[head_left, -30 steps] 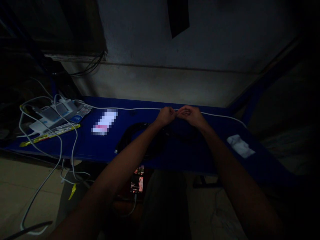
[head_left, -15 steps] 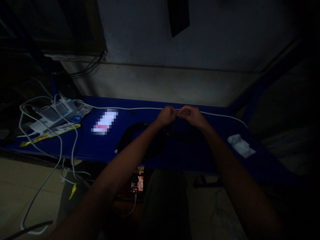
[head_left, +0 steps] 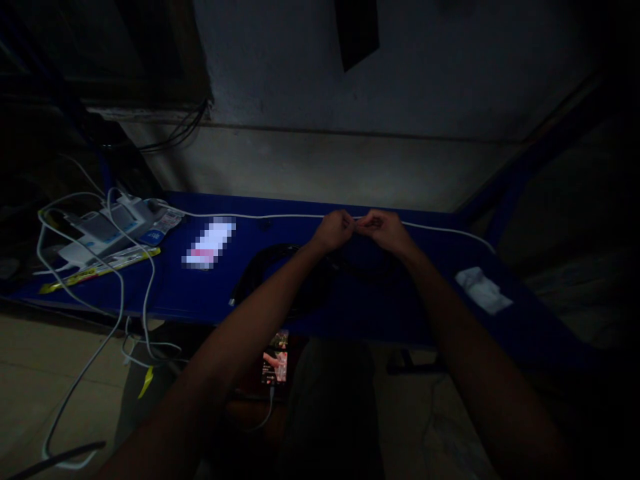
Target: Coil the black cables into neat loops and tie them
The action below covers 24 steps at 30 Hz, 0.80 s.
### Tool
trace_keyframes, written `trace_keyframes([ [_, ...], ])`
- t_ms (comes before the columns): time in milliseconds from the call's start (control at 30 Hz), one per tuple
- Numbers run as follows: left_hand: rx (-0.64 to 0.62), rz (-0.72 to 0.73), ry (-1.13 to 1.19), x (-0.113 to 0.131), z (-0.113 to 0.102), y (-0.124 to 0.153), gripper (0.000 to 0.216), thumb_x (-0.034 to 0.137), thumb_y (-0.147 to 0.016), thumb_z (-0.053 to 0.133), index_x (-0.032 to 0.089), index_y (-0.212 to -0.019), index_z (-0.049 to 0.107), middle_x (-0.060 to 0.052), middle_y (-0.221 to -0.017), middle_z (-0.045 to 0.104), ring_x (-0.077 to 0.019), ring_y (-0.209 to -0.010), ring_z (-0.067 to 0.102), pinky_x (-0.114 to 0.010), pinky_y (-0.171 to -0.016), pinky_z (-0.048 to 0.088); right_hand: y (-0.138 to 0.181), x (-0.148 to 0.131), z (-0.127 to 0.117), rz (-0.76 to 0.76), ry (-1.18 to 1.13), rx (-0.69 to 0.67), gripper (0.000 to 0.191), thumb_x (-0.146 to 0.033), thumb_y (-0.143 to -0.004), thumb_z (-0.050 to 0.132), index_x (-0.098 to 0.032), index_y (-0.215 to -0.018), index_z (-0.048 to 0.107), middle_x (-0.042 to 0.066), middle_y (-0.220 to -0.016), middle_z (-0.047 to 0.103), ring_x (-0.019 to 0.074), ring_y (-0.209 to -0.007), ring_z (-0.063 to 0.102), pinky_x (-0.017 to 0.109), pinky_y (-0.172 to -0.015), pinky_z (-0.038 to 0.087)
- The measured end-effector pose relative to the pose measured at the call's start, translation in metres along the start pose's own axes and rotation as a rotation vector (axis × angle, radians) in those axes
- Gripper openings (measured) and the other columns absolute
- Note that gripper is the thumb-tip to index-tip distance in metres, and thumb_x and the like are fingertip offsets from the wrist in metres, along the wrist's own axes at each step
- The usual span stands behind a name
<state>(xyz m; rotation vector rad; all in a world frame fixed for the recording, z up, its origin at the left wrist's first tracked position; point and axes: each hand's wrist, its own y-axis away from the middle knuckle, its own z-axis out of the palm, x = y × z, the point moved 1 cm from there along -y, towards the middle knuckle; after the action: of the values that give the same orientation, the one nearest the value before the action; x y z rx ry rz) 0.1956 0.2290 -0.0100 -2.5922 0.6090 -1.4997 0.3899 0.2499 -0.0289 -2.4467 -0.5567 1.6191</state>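
Observation:
My left hand (head_left: 335, 230) and my right hand (head_left: 383, 229) meet over the far part of a blue bench (head_left: 400, 313), fingertips pinched close together. Whatever is between the fingers is too dark and small to make out. Just behind the hands runs a white cable (head_left: 280, 217) along the back edge of the bench, partly covered by them. A coiled black cable (head_left: 273, 252) lies below my hands, partly hidden by my left forearm; a light-coloured plug end (head_left: 232, 302) shows at its left side.
On the left sit a white power strip (head_left: 97, 237) with adapters, looping white cords and a yellow packet (head_left: 105, 268). A pixelated bright rectangle (head_left: 210, 243) lies near it. White crumpled paper (head_left: 483, 291) rests at right. A lit phone (head_left: 275, 360) is plugged in below the bench edge.
Both hands stay nearly in place, with only slight finger movement. The picture on the lit phone has changed.

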Motion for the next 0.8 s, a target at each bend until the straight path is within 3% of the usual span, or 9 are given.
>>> trace_keyframes([
  [267,-0.037,0.053,0.025,-0.002,0.001,-0.002,0.015,0.028,-0.097,0.069,0.014,-0.091,0.069,-0.01,-0.093,0.076,-0.0178,-0.083,0.069,-0.029,-0.078,0.054,-0.001,-0.005,0.0,-0.026,0.047,-0.002,0.044,-0.061,-0.063,0.093,-0.025,-0.074,0.07,0.005,-0.081,0.076,0.0248,-0.077,0.072,0.043,-0.078,0.06],
  [467,-0.03,0.094,-0.016,-0.004,0.002,-0.004,0.011,0.017,-0.095,0.067,0.01,-0.099,0.073,-0.012,-0.098,0.076,-0.0177,-0.086,0.068,-0.03,-0.083,0.053,-0.002,-0.01,0.002,-0.031,0.074,0.018,0.048,-0.063,-0.06,0.093,-0.024,-0.074,0.07,0.005,-0.077,0.074,0.0233,-0.072,0.07,0.041,-0.073,0.059],
  [800,-0.015,0.073,-0.073,-0.007,0.003,-0.004,0.011,0.02,-0.096,0.063,0.014,-0.093,0.072,-0.01,-0.095,0.077,-0.018,-0.085,0.069,-0.029,-0.08,0.053,-0.001,-0.011,-0.001,0.034,0.047,0.001,0.057,-0.07,-0.052,0.095,-0.023,-0.075,0.073,0.006,-0.074,0.075,0.0243,-0.071,0.071,0.043,-0.074,0.063],
])
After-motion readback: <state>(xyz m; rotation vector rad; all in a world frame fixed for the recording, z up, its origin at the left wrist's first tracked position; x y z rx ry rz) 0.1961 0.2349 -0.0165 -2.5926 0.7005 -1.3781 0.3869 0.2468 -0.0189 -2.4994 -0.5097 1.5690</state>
